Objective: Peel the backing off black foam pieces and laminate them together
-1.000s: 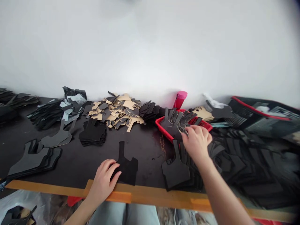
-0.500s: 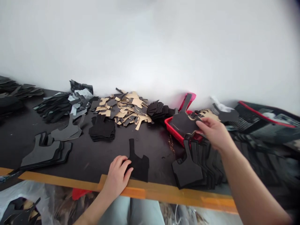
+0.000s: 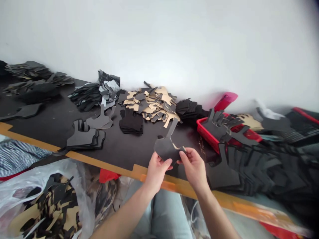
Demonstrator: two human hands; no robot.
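Observation:
Between both hands, just above the table's front edge, is a flat dark grey cut piece (image 3: 165, 146) with a narrow strip pointing up and a pale cut edge. My left hand (image 3: 159, 169) pinches its lower left edge, thumb on top. My right hand (image 3: 194, 164) pinches the right corner between thumb and fingers. Right of the hands, a red basket (image 3: 208, 137) holds more grey pieces. Overlapping dark cut pieces (image 3: 226, 171) lie in a row beside my right hand. Whether the black piece lies beneath the held one is hidden.
Along the white wall lie a heap of beige and grey scraps (image 3: 152, 103), black stacks (image 3: 131, 122) and other dark pieces (image 3: 84, 136). Orange tape (image 3: 112, 164) edges the table. Below left hangs a plastic bag (image 3: 82, 186) of scraps. A black mesh basket (image 3: 302, 124) stands far right.
My right hand has brought a grey piece from the red basket to the table's middle. My left hand has left the black piece and now grips the grey one. The view has shifted left.

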